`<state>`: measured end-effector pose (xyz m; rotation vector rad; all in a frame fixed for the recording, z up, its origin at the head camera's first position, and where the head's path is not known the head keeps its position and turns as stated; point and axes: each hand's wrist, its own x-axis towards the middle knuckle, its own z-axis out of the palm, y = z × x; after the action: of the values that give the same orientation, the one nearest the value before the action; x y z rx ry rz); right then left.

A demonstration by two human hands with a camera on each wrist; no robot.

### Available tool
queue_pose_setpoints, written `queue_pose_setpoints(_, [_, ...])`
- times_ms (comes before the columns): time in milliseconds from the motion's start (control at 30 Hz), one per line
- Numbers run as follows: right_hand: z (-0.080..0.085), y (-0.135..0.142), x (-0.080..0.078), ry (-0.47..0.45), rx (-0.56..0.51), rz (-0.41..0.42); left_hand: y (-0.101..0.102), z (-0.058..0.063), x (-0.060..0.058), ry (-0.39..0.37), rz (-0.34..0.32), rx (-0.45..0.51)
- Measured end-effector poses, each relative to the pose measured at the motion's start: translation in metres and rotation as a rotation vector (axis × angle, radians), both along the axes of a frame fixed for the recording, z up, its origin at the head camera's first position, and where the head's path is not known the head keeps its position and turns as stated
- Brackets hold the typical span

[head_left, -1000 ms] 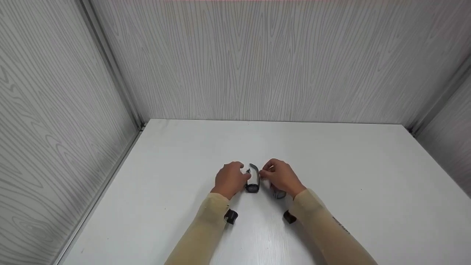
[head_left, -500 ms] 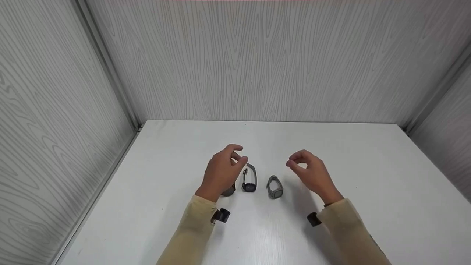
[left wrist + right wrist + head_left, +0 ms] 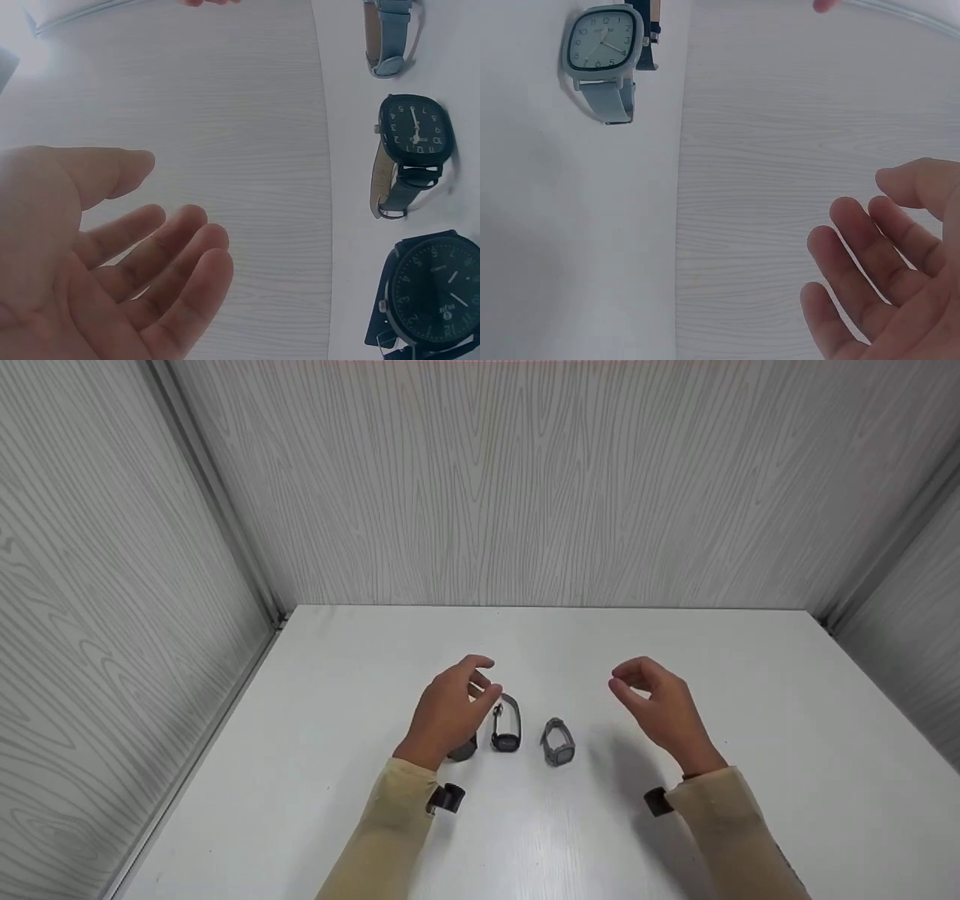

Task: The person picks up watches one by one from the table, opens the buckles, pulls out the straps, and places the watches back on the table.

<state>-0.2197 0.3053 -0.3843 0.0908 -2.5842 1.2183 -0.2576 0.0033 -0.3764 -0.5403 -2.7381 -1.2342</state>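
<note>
Beneath your empty, relaxed left hand point(image 3: 446, 709), round watch point(image 3: 463, 749); between there and your equally loose right hand point(image 3: 661, 707), square black watch point(image 3: 506, 742) and gray watch point(image 3: 564, 754)—likely light, straps point(image 3: 606, 101) pliant, glass point(image 3: 600, 39) scratch-prone: pinch case rims point(image 3: 600, 75).

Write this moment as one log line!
left hand: empty; right hand: empty; on white table, left to right: round black wristwatch, squarish black wristwatch, gray-blue wristwatch

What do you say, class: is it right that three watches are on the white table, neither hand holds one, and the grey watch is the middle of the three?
Not quite: the head view shows the grey watch at the right end of the three; the dark square-faced watch is in the middle. The rest of the statement is right.
</note>
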Motion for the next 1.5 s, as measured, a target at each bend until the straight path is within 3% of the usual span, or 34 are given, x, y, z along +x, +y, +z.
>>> queue_pose_setpoints(200, [-0.004, 0.001, -0.002, -0.005, 0.042, 0.019, 0.0, 0.001, 0.001, -0.023, -0.03, -0.011])
queue_pose_setpoints(500, [-0.028, -0.004, -0.007, -0.216, 0.159, 0.187, 0.002, -0.002, 0.001, -0.07, -0.039, -0.055])
queue_pose_setpoints(833, [-0.045, -0.013, -0.011, -0.342, 0.22, 0.322, 0.003, -0.003, 0.002, -0.083, -0.072, -0.079])
queue_pose_setpoints(1500, [-0.053, -0.018, -0.013, -0.271, 0.245, 0.416, 0.003, -0.004, 0.002, -0.137, -0.088, -0.086])
